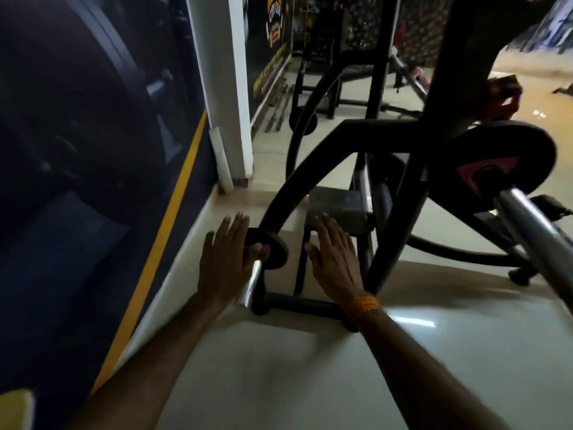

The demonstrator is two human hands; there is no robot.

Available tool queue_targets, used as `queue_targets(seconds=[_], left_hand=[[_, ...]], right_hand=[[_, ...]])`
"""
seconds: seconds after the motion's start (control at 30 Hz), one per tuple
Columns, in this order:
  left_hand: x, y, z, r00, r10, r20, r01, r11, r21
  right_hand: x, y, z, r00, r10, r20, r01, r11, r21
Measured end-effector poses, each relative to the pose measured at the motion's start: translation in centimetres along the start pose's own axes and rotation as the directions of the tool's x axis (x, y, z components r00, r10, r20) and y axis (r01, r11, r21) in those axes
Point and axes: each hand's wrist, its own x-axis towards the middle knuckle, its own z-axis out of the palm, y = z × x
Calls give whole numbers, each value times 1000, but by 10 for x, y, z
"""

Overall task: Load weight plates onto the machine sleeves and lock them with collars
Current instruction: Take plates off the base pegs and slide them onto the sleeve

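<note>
My left hand [224, 259] lies flat, fingers straight, beside a small plate [276, 248] that sits on the short chrome left sleeve [251, 285]; my thumb touches the plate where it meets the sleeve. My right hand [333, 259] hovers open, fingers spread, holding nothing, over the black machine frame [279, 197], with an orange thread [362, 305] round its wrist. Farther right, a big plate [521, 144] with a pink label sits on the long right sleeve [533, 225]. The floor [310, 367] is pale and glossy. A dark wall [77, 181] with a yellow stripe runs along my left.
</note>
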Motion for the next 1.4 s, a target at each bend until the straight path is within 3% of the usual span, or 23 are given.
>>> queue_targets(seconds=[0.23,0.37,0.53,0.63,0.73,0.87,0.97,1.13,1.4], left_hand=[[23,-108,57,969,-44,242,49,999,-17],[46,-148,110,954,-86,289,105,993,-52],[84,-195,195,904,-205,374,273,952,-137],[106,-217,250,890,-227,396,320,929,-186],[121,-230,302,870,-213,444,384,858,-340],[122,-232,344,943,-217,253,318,811,-490],[123,-228,347,962,-243,121,271,823,-500],[113,-228,333,964,-233,125,265,856,-445],[14,-220,277,938,-279,206,339,859,-382]], right_hand=[[25,-20,119,975,195,105,-196,981,-1],[45,-3,181,944,295,150,-297,955,-11],[73,41,270,914,365,175,-373,928,16],[92,63,318,905,392,167,-408,910,74],[104,83,357,907,413,85,-420,899,120],[109,97,379,884,465,-45,-447,871,204],[108,99,378,882,467,-60,-439,862,254],[93,90,371,879,476,-38,-444,845,298],[-2,45,351,871,491,28,-479,834,275]])
